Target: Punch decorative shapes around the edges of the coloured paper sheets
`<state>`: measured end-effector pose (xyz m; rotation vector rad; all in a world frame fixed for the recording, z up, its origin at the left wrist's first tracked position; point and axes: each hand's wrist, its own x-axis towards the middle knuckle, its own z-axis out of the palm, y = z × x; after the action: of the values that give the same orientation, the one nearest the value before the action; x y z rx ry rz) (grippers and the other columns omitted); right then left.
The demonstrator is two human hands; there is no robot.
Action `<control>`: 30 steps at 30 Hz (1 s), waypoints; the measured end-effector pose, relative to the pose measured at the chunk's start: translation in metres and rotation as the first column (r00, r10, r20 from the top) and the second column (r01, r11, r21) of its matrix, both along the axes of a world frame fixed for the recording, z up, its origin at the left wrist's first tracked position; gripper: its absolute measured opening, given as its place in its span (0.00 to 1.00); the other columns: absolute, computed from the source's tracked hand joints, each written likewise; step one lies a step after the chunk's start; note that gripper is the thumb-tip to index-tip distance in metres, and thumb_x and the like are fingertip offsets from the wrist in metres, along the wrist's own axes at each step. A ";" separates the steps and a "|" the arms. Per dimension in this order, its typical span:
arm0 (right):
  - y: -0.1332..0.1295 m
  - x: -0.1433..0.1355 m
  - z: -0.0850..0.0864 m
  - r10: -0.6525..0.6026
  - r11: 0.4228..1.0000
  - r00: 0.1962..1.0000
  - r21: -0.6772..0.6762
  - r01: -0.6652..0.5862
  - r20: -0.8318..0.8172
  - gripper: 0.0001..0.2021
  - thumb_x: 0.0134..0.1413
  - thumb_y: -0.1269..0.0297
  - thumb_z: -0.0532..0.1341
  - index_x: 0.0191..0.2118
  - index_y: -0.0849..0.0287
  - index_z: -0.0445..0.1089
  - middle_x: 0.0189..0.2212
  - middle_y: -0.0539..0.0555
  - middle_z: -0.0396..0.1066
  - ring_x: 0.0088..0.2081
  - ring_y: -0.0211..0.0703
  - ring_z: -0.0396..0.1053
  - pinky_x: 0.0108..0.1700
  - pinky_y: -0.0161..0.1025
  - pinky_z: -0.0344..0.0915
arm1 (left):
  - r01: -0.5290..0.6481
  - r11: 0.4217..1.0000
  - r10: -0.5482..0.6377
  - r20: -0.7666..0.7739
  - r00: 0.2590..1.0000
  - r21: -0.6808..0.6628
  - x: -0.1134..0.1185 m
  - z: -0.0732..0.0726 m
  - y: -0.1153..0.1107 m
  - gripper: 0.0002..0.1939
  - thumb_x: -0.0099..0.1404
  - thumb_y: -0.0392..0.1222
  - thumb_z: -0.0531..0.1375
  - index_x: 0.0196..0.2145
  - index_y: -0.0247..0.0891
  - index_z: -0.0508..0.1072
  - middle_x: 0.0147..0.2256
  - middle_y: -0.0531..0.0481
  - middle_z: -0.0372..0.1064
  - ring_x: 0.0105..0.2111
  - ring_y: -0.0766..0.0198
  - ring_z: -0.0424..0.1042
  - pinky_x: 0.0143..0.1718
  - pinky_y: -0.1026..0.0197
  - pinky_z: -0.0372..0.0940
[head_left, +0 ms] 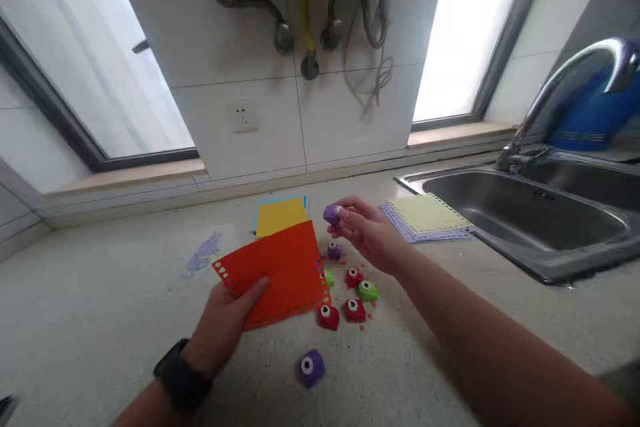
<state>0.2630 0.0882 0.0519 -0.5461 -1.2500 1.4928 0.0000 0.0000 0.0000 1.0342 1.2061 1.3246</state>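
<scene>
My left hand [225, 320] grips an orange-red sheet of paper [283, 273], thumb on top. Small shapes are punched along the sheet's left, right and near edges. My right hand [370, 233] pinches a purple craft punch [332, 215] just beyond the sheet's far right corner. On the counter below it lie another purple punch [335, 251], several red punches [355, 310] and a green punch [369, 291]. A second green punch [329, 278] is partly hidden by the sheet. Nearer to me sits one more purple punch [311, 368].
Yellow paper [283, 215] over blue lies behind the sheet. Punched pale yellow paper [429, 212] tops a lilac stack [407, 225] beside the steel sink [500, 240]. Purple paper bits [204, 253] lie left, red bits around the punches. A faucet [530, 113] rises at the right.
</scene>
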 end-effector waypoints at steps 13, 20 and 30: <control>-0.020 -0.005 0.006 0.030 0.889 0.999 0.456 -0.041 0.032 0.21 0.49 0.75 0.72 0.48 0.54 0.71 0.42 0.53 0.73 0.45 0.39 0.73 0.52 0.39 0.71 | -0.100 0.980 0.158 -0.372 0.914 0.172 -0.002 0.002 0.000 0.15 0.62 0.49 0.67 0.44 0.39 0.81 0.47 0.44 0.81 0.50 0.48 0.77 0.59 0.43 0.66; -0.021 -0.004 0.005 0.020 0.863 0.999 0.504 -0.039 0.043 0.22 0.48 0.78 0.72 0.49 0.55 0.71 0.42 0.53 0.72 0.44 0.38 0.72 0.49 0.37 0.70 | -0.109 0.975 0.185 -0.436 0.881 0.194 -0.001 0.007 -0.001 0.16 0.61 0.51 0.67 0.41 0.38 0.81 0.45 0.43 0.81 0.47 0.47 0.78 0.56 0.43 0.69; -0.021 -0.004 0.004 0.004 0.853 0.998 0.521 -0.039 0.068 0.21 0.48 0.77 0.71 0.48 0.55 0.71 0.41 0.53 0.71 0.42 0.39 0.71 0.47 0.39 0.70 | -0.093 0.978 0.167 -0.444 0.880 0.184 -0.002 0.007 -0.001 0.16 0.62 0.51 0.66 0.43 0.38 0.80 0.47 0.43 0.81 0.49 0.48 0.78 0.57 0.44 0.68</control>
<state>0.2588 0.0675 0.0556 -0.2143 -1.6411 1.0853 -0.0019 -0.0009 0.0067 1.4604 1.5624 1.3364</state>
